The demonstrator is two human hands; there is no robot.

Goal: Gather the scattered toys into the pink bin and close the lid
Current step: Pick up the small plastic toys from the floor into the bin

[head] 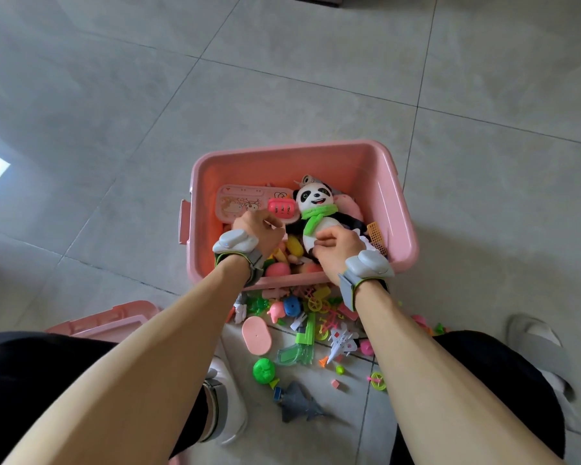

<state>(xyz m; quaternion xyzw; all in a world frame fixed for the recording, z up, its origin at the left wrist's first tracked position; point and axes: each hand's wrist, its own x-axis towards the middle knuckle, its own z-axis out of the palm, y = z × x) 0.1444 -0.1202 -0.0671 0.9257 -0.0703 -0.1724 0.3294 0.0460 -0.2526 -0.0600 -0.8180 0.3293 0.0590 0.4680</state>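
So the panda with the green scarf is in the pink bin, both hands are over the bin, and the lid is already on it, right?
Not quite. The head view shows the lid lying on the floor at the left, off the pink bin, which is open. The panda is inside, and the left hand and right hand are over the bin.

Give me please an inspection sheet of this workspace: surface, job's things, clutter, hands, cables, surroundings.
Surface: grey tiled floor.
Job's things: pink bin open, partly filled; plush panda inside. Lid lies on the floor, left of the bin.
Clutter: many toys on the floor near the bin, among them a white toy plane, green ball, grey shark.
Hands: left hand curled inside the bin, grip unclear; right hand holds the panda's body.
Cables: nothing seen.
Surroundings: grey slipper at right.
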